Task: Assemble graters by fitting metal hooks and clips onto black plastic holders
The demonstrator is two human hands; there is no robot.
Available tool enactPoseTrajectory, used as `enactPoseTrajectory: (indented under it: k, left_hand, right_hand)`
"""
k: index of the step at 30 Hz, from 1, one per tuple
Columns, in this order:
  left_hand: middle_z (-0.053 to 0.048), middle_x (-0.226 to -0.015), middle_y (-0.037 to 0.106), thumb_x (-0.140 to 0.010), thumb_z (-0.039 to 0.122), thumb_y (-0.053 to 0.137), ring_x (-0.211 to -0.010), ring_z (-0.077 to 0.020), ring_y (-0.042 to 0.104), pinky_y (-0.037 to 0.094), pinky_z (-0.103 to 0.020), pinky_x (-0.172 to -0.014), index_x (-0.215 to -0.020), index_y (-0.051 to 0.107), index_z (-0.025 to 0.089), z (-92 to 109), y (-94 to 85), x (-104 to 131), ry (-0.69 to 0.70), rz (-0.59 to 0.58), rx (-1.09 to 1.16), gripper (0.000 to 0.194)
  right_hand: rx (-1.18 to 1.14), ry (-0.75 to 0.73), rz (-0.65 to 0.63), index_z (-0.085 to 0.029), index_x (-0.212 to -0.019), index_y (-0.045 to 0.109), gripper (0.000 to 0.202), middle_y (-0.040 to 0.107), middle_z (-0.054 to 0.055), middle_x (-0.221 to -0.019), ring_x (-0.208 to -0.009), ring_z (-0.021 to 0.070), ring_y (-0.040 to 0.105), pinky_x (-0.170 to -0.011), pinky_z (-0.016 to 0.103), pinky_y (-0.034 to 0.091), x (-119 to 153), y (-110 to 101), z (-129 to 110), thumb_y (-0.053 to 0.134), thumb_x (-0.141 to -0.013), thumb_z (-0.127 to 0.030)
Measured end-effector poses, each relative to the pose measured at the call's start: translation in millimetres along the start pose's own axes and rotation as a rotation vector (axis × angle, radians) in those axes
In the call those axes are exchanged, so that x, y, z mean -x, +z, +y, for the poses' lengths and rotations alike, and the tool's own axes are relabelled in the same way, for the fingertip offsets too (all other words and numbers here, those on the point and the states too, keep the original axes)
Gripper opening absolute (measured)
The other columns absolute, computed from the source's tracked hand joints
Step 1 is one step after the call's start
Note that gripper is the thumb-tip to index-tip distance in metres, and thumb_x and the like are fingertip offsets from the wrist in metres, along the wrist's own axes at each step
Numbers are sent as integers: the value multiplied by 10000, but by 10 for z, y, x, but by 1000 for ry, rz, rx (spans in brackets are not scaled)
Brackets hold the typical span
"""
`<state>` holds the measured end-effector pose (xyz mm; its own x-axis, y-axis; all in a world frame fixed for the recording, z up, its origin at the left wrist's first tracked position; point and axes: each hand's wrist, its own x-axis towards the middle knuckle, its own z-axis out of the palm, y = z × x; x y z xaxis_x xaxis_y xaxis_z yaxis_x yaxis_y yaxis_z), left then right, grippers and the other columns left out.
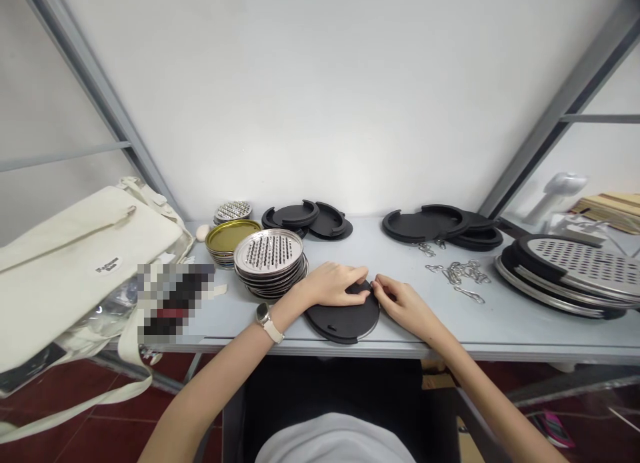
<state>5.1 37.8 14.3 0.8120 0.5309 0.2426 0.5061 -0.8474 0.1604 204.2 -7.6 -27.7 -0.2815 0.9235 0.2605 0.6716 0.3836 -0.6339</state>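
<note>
Head view: a black disc point(343, 319) lies flat at the table's point(240, 319) near edge — the left hand point(337, 284) rests on it, fingers partly curled, thumb and forefinger slightly apart; the right hand point(400, 304) pinches its rim, fingertips nearly closed. Grater discs point(270, 253) are stacked just left, metal clips point(463, 274) lying to the right — loosely heaped

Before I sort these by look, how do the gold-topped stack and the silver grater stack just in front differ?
The gold-topped stack has a plain top; the silver grater stack shows rows of raised openings. The silver grater stack is taller than the gold-topped stack. Both are round piles.
</note>
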Motion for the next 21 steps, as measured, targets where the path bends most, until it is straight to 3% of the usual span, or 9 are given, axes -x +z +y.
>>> enactPoseTrajectory:
  k: [11, 21]
  left_hand:
    - [-10, -893, 690, -909, 415, 459, -747, -184, 639, 337, -281, -587, -1020, 536, 243, 17, -4, 10, 42, 7, -27, 219]
    - [-8, -927, 695, -913, 427, 445, -798, -181, 659, 399, -270, -637, -1082, 521, 243, 9, 21, 3, 22, -31, -53, 262]
  right_hand:
    - [-16, -12, -13, -235, -775, 427, 291, 558, -9, -655, -603, 174, 546, -591, 275, 358, 2, -6, 9, 320, -990, -400]
    - [-84, 2, -35, -232, -766, 397, 297, 472, -38, -612, -558, 142, 456, -561, 258, 351, 2, -6, 9, 341, -982, -428]
